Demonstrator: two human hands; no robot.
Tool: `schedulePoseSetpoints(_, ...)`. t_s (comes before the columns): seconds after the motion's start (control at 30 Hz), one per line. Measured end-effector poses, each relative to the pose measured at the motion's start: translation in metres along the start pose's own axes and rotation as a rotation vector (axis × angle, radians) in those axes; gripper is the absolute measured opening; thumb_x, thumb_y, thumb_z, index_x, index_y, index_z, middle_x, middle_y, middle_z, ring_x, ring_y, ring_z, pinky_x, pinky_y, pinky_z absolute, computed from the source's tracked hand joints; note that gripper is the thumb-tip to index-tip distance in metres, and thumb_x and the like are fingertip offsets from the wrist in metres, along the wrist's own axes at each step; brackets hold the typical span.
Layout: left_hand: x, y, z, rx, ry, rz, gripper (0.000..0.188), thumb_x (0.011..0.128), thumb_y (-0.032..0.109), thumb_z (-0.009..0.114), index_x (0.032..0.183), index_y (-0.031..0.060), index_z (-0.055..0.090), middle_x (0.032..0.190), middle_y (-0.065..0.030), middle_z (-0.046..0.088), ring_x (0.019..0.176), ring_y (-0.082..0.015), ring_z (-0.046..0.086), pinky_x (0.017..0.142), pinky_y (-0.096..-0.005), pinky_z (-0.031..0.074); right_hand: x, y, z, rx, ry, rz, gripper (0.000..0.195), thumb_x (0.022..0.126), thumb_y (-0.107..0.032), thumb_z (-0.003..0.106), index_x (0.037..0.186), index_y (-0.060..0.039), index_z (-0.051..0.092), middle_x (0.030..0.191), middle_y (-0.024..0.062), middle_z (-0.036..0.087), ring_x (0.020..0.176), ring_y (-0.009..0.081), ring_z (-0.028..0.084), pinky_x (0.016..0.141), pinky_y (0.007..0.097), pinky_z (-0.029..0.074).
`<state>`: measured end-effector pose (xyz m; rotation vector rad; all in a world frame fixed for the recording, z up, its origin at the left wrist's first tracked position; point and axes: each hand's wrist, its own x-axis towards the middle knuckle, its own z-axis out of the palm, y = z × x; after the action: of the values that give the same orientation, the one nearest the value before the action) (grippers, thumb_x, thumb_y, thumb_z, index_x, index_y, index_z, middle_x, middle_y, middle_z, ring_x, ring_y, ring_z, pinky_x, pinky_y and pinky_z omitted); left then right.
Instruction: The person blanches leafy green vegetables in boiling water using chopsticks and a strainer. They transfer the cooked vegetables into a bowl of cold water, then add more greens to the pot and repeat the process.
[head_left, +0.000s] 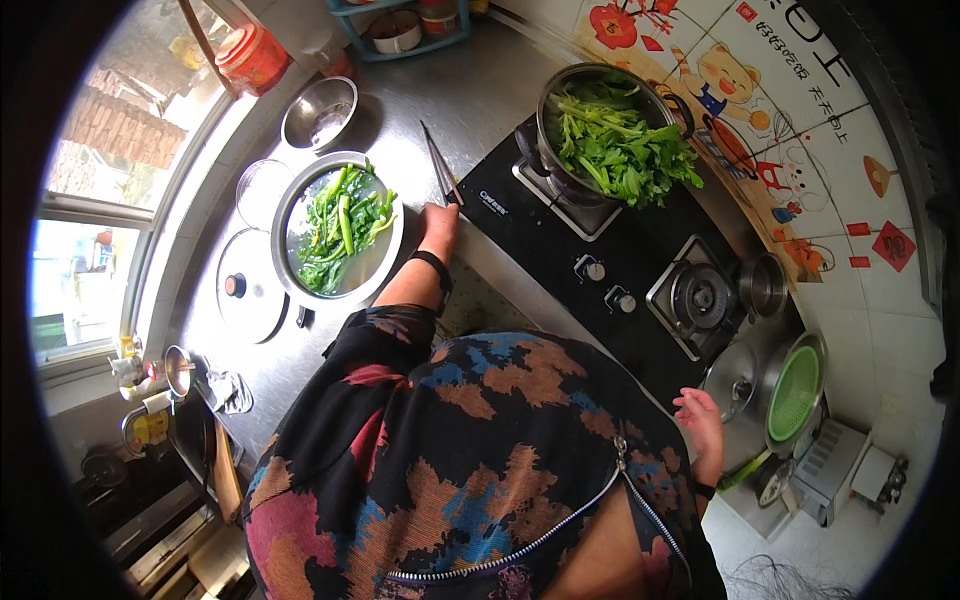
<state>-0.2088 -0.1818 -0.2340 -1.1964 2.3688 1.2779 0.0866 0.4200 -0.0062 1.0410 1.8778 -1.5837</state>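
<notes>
My left hand (440, 223) is at the counter's front edge, its fingers mostly hidden. A pair of chopsticks (441, 166) reaches from beside its knuckles over the steel counter; whether the hand grips them is unclear. To the left, a metal basin (282, 259) holds leafy green stalks (346, 217) in water. Leafy greens (626, 146) heap above the rim of a two-handled pot (550, 90) on the far burner. My right hand (699, 420) hangs near the hob's front edge, fingers apart and loosely bent, with nothing seen in it.
A steel bowl (319, 112) and a glass lid (251, 285) flank the basin. The black gas hob (555, 240) has an uncovered near burner (699, 296). Beyond it stand a small pot (763, 285), another glass lid (731, 379) and a green colander (793, 394). A window borders the left.
</notes>
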Motion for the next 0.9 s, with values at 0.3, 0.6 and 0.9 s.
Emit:
schedulePoseSetpoints(0.3,-0.031,0.059,-0.014,0.11,0.096,0.066,0.051,0.088,0.033,0.078,0.117,-0.0061,0.064,0.116,-0.031,0.071,0.113,-0.0479,0.068,0.1,-0.0516,0.054,0.019,0.005,0.035,-0.027,-0.068,0.009,0.028,0.103,-0.024,0.066,0.126,-0.0071,0.065,0.104,0.0068,0.072,0.077,0.013,0.065,0.07,0.0284,0.054)
schedulePoseSetpoints(0.6,-0.013,0.041,-0.001,0.158,0.141,0.158,0.039,0.094,0.024,0.07,0.118,-0.0059,0.06,0.114,-0.0313,0.07,0.11,-0.0486,0.068,0.098,-0.0518,0.054,0.019,-0.005,0.052,-0.245,-0.005,-0.053,0.029,0.098,-0.021,0.069,0.121,-0.0035,0.067,0.099,0.0069,0.072,0.076,0.0153,0.068,0.067,0.0289,0.055)
schedulePoseSetpoints(0.9,-0.025,0.031,-0.01,-0.318,-0.116,0.124,0.023,0.102,0.021,0.053,0.108,-0.001,0.059,0.09,-0.0198,0.064,0.078,-0.0349,0.061,0.068,-0.0457,0.048,0.027,-0.081,0.11,-0.587,-0.115,-0.357,0.029,0.096,-0.018,0.071,0.12,-0.0027,0.067,0.094,0.0102,0.073,0.082,0.0192,0.071,0.073,0.0328,0.056)
